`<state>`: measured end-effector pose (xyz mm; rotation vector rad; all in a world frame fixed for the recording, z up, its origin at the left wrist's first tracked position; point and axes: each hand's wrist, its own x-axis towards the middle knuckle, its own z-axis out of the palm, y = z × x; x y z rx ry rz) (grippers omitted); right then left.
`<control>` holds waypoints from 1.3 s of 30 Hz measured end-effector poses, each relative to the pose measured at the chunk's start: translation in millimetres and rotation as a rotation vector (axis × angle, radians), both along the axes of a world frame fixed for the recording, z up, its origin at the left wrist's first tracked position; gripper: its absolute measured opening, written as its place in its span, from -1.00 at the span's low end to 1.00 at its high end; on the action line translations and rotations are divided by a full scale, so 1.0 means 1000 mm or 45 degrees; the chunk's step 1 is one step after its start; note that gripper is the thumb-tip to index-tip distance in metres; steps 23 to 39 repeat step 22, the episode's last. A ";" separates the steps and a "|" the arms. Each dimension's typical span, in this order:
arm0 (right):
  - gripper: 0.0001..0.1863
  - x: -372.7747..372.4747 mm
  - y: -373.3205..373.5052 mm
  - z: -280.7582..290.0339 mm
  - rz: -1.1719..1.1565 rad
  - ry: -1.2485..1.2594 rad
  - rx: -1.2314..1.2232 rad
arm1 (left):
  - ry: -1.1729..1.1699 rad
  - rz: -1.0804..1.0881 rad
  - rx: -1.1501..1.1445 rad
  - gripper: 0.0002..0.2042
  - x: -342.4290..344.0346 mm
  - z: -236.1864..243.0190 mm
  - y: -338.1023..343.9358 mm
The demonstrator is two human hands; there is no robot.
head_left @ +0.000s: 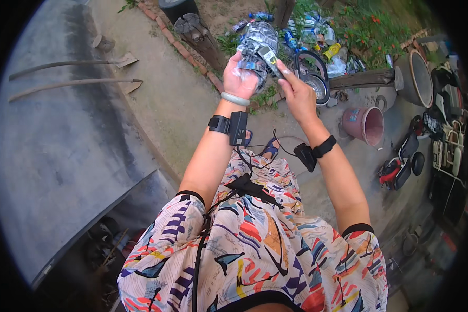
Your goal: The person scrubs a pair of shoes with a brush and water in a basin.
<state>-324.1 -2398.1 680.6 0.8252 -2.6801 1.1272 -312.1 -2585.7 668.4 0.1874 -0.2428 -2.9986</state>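
Observation:
My left hand [239, 79], palm turned up, is closed on a shiny silver-grey bundle [261, 35] that looks like crumpled clear plastic. Part of that bundle lies over my palm and fingers, and what is inside it cannot be made out. In my right hand [300, 98] is a small grey handheld device [268, 54] with a little screen, gripped between thumb and fingers. It is held up against the bundle's right side. Each wrist carries a black strapped box with cables, and a pale bangle [235, 99] circles my left wrist.
Beyond my hands lies a heap of cans and bottles [312, 28] among plants. A round metal thing with a black ring [317, 86] stands by a log [361, 79]. To the right are a pink bucket [366, 125] and a red-black scooter [400, 161]. Two long-handled tools [73, 82] lie left.

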 end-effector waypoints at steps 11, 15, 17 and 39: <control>-0.46 0.029 -0.014 0.012 0.090 -0.032 -0.350 | 0.055 0.059 0.022 -0.46 -0.007 0.002 0.002; -0.47 -0.002 -0.016 0.040 -0.114 -0.041 0.065 | -0.024 0.100 0.041 -0.59 -0.008 -0.007 0.003; -0.50 -0.014 -0.001 0.049 -0.206 0.061 -0.159 | -0.035 0.146 -0.064 -0.60 -0.007 0.003 0.008; -0.48 -0.022 0.013 0.034 0.078 0.104 -0.379 | -0.172 0.120 -0.549 -0.57 -0.001 0.003 0.013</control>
